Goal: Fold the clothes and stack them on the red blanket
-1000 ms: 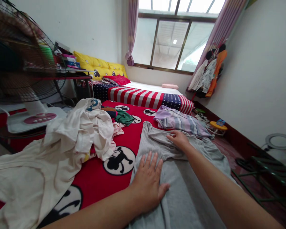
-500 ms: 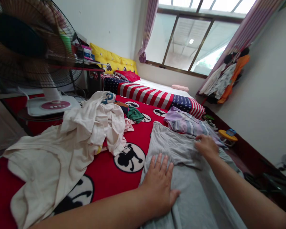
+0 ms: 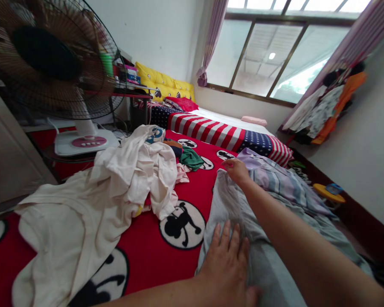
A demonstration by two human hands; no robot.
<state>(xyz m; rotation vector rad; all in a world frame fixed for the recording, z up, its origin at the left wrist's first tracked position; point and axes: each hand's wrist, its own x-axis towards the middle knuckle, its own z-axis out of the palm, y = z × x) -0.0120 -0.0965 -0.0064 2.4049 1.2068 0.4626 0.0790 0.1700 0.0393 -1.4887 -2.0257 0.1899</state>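
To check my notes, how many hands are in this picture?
2: the left hand lies flat on the grey garment; the right hand is near the garment's far end. No others are visible.

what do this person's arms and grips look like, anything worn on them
The left forearm and right forearm are bare, with no sleeve or watch in view. The left grip and right grip are ungloved hands; no ring can be made out.
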